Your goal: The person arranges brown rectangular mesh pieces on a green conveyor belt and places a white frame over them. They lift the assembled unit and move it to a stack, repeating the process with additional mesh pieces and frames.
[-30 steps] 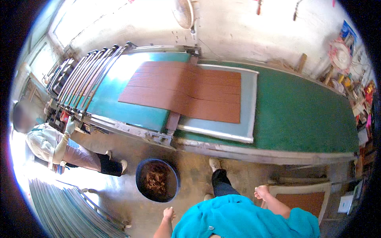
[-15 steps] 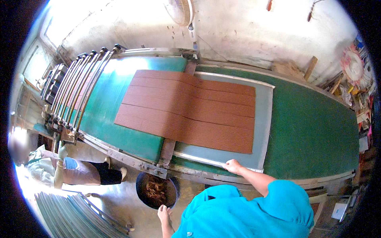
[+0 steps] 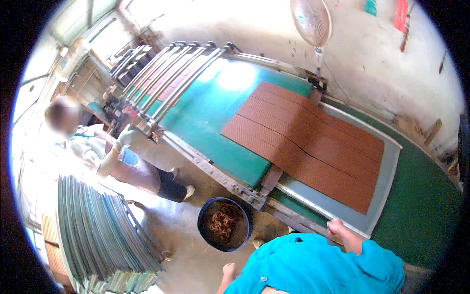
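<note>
Beside the near edge of a grey board [image 3: 387, 188] with a pale metal rim, my right hand [image 3: 336, 227] is closed on that rim. A brown ribbed sheet [image 3: 298, 142], split into several long strips, lies partly on the board. Its other end rests on the green conveyor belt [image 3: 196, 110], and it bends over the crossbar between them. My left hand [image 3: 228, 270] hangs low at my side, fingers curled into a fist. Whatever it may hold is hidden. Near it on the floor stands a dark round tub [image 3: 199, 230] with brown scraps inside.
Metal rollers [image 3: 178, 81] span the belt's far left end. A person [image 3: 122, 159] stands beside the machine at left. Stacked thin boards [image 3: 98, 230] fill the lower left. A fan [image 3: 311, 22] stands by the wall. Another green surface [image 3: 416, 210] extends right.
My view has swung left, so the machine and the sheet sit farther right in the picture. My right hand stays on the board's rim. The co-worker's arm has shifted away from the rollers.
</note>
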The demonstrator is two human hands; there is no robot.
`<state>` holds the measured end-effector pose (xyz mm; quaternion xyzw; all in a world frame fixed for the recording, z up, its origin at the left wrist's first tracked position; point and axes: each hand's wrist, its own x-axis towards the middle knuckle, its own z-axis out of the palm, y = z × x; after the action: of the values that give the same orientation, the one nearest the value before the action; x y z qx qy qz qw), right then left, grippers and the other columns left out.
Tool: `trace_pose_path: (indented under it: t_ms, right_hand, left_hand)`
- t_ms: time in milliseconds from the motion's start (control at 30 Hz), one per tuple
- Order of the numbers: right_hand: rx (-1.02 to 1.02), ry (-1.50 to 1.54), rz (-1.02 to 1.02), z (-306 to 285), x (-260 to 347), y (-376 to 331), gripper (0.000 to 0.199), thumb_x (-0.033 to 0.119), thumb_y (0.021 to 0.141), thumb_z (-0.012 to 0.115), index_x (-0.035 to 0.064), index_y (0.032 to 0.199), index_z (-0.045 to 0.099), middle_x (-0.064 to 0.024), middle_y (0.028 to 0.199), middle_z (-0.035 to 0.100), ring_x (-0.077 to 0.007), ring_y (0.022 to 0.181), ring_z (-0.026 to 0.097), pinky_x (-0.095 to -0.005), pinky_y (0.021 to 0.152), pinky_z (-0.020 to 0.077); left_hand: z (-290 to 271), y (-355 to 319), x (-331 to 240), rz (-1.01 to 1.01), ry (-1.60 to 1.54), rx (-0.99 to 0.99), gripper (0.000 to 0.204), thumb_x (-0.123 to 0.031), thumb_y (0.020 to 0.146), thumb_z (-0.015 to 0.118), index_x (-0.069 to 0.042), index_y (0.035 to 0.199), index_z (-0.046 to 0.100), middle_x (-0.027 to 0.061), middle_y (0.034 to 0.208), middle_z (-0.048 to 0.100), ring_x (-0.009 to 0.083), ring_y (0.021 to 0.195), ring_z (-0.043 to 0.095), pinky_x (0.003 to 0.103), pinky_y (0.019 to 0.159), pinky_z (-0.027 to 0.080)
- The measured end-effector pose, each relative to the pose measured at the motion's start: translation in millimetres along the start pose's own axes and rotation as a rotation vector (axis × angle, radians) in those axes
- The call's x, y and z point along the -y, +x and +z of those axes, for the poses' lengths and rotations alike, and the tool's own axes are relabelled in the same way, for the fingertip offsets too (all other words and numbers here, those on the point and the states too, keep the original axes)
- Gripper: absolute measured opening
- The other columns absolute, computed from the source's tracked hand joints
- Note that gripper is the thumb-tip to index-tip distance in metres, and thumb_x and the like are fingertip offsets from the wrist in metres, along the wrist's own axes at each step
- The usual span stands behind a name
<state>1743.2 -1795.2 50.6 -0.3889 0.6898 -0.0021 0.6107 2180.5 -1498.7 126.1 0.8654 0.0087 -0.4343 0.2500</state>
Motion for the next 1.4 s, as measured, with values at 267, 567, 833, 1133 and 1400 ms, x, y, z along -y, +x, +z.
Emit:
trace_pose_path:
  t_ms: [267, 567, 833, 1133, 1400]
  right_hand:
    - [-0.334, 0.054, -0.190, 23, 30, -19, 0.017, 0.009, 0.082, 0.046, -0.0002, 0.070, 0.053, -0.0085, 0.055, 0.053, -0.0170, 0.041, 0.050, -0.0295, 0.035, 0.0368]
    - [-0.333, -0.044, -0.299, 44, 114, -41, 0.021, 0.018, 0.083, 0.052, 0.0006, 0.073, 0.059, -0.0078, 0.060, 0.060, -0.0149, 0.046, 0.057, -0.0296, 0.044, 0.0456]
    - [-0.323, -0.191, -0.267, 19, 76, -26, 0.020, 0.014, 0.080, 0.048, -0.0007, 0.073, 0.060, -0.0099, 0.060, 0.061, -0.0170, 0.048, 0.059, -0.0310, 0.047, 0.0475]
    - [-0.326, -0.236, -0.260, 11, 82, -19, 0.021, 0.015, 0.085, 0.049, 0.0004, 0.072, 0.058, -0.0078, 0.058, 0.058, -0.0146, 0.045, 0.055, -0.0293, 0.041, 0.0441]
    - [-0.254, -0.239, -0.306, 31, 88, -19, 0.018, 0.012, 0.082, 0.047, -0.0004, 0.073, 0.057, -0.0088, 0.062, 0.059, -0.0160, 0.047, 0.056, -0.0302, 0.040, 0.0449]
  left_hand:
    - [-2, 44, 55, -0.127, -0.394, -0.206, 0.052, -0.006, 0.079, 0.052, -0.002, 0.127, 0.034, 0.0152, 0.081, 0.056, 0.0219, 0.064, 0.056, 0.036, 0.048, 0.045]
    - [17, 76, 27, -0.012, -0.450, -0.149, 0.053, -0.009, 0.079, 0.053, -0.003, 0.127, 0.033, 0.0157, 0.091, 0.055, 0.0236, 0.066, 0.059, 0.035, 0.048, 0.048]
    - [30, 38, 9, -0.034, -0.580, -0.095, 0.054, -0.011, 0.081, 0.052, -0.003, 0.130, 0.031, 0.0167, 0.100, 0.054, 0.0225, 0.073, 0.059, 0.034, 0.058, 0.051]
    - [33, 6, 47, -0.187, -0.460, -0.242, 0.053, -0.003, 0.077, 0.050, 0.002, 0.128, 0.033, 0.0205, 0.098, 0.054, 0.0255, 0.067, 0.061, 0.034, 0.052, 0.050]
    - [35, 10, 54, -0.144, -0.603, -0.226, 0.052, -0.002, 0.078, 0.050, 0.004, 0.126, 0.034, 0.0202, 0.098, 0.054, 0.0270, 0.068, 0.061, 0.035, 0.054, 0.050]
